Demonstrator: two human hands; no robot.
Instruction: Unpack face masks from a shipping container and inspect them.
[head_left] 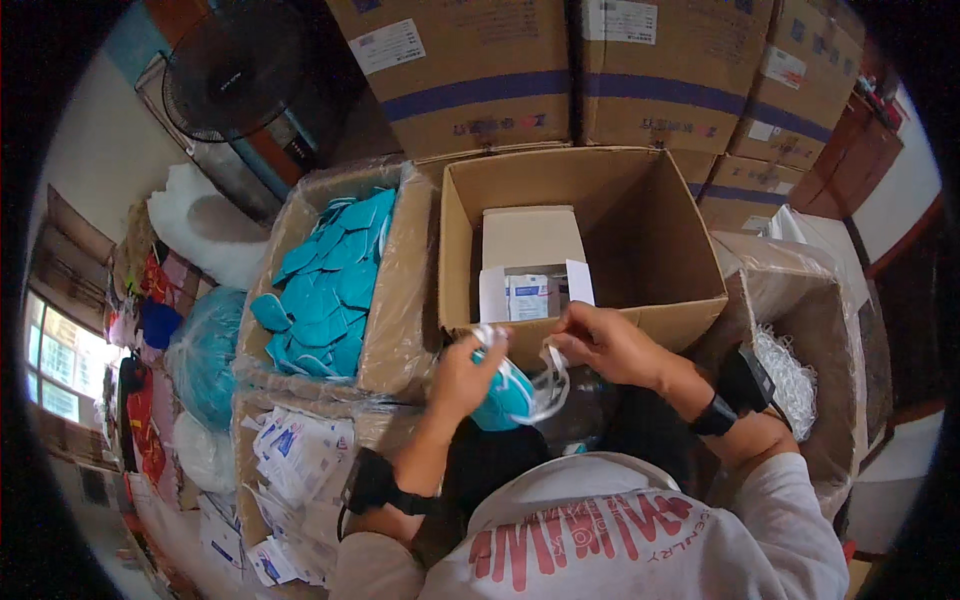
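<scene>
Both hands meet at frame centre: the left hand (465, 375) grips a teal cupped face mask (503, 395) while the right hand (600, 340) pinches its white elastic straps (550, 375). Beyond, the open brown cardboard box (640, 300) holds only a few white packets (530, 265), and the plastic-lined carton of loose teal masks (325, 285) at left remains well filled, so most packing seems left.

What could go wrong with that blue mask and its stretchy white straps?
1. The white straps loop loosely between the left hand and right hand, so they might tangle or snag on fingers.
2. The teal mask is held over a dark gap in front of the open cardboard box, so it could slip down out of reach.
</scene>
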